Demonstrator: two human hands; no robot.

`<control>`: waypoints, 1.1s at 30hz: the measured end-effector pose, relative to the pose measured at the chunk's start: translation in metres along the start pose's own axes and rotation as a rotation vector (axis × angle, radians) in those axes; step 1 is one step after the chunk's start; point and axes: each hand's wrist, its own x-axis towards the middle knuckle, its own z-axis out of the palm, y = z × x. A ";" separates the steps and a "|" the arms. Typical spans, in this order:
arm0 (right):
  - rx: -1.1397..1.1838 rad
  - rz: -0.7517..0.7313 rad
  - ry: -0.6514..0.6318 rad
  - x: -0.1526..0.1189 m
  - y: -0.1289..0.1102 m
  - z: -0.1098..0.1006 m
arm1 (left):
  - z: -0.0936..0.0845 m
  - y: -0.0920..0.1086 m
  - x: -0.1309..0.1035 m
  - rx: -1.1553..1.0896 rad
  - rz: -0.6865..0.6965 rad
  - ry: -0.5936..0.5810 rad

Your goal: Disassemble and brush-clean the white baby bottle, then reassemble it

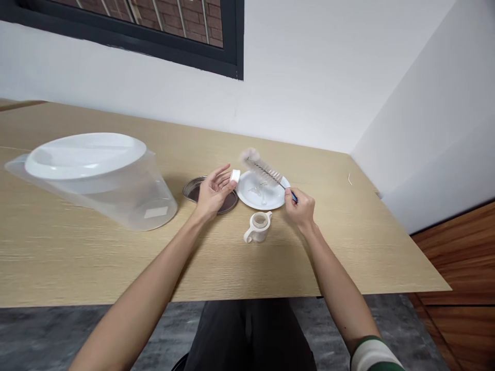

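Between the thumb and fingers of my left hand (213, 191) is a small white cap (235, 176), held above a dark round metal tray (228, 203). My right hand (300, 207) grips the blue handle of a bottle brush (265, 169). Its white bristles point up and left, over a white plate (247, 198) on which small clear pieces (258, 190) lie, too small to name. A baby bottle (260, 226) with two cream side handles stands uncapped on the table in front of the plate, between my forearms.
A large translucent pitcher (116, 198) with a white lid stands on the left of the wooden table (116, 268). A wall and window frame (232, 41) rise behind. A thin white strip (350, 179) lies at the right; the table's front edge is close to my legs.
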 end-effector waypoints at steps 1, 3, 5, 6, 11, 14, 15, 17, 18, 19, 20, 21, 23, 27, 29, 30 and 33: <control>0.018 -0.039 -0.017 0.000 -0.002 -0.001 | -0.001 -0.002 0.001 -0.018 -0.013 0.002; 0.022 -0.110 -0.064 -0.001 -0.005 0.000 | -0.001 -0.004 0.001 -0.056 -0.036 0.013; -0.017 -0.117 -0.092 -0.001 -0.006 0.002 | 0.000 -0.002 0.000 -0.082 -0.055 0.016; -0.046 -0.093 -0.089 -0.001 -0.006 0.002 | 0.001 -0.001 0.000 -0.092 -0.065 0.010; -0.066 0.018 -0.013 0.001 -0.002 -0.001 | 0.004 0.007 -0.003 -0.150 -0.118 -0.005; 0.011 -0.061 -0.061 0.000 -0.004 -0.003 | 0.004 0.006 -0.002 -0.200 -0.140 0.011; 0.017 -0.094 -0.091 0.000 -0.005 -0.002 | 0.004 0.005 -0.001 -0.215 -0.145 0.018; -0.014 -0.117 -0.138 -0.001 -0.006 0.000 | 0.003 0.003 0.000 -0.221 -0.152 0.026; -0.043 -0.102 -0.143 -0.001 -0.005 0.000 | 0.002 0.002 0.001 -0.213 -0.153 0.027; -0.073 -0.074 -0.133 -0.001 -0.004 0.001 | 0.001 0.001 0.002 -0.202 -0.154 0.026; -0.092 -0.043 -0.114 -0.001 -0.003 0.001 | 0.000 0.000 0.002 -0.191 -0.155 0.026; -0.096 -0.017 -0.090 0.000 -0.002 0.000 | 0.000 0.000 0.003 -0.184 -0.158 0.027; -0.056 0.000 -0.053 0.000 -0.002 -0.001 | -0.001 -0.001 0.003 -0.176 -0.174 0.028; 0.036 -0.117 -0.079 -0.001 -0.006 -0.002 | -0.001 -0.001 0.003 -0.186 -0.195 0.036; 0.014 -0.149 -0.095 -0.001 -0.007 0.000 | 0.000 0.000 0.003 -0.205 -0.195 0.049; -0.008 -0.137 -0.091 -0.001 -0.006 0.001 | 0.000 0.000 0.003 -0.213 -0.196 0.060; -0.066 -0.044 -0.048 0.000 -0.001 0.000 | 0.001 0.003 0.002 -0.216 -0.211 0.081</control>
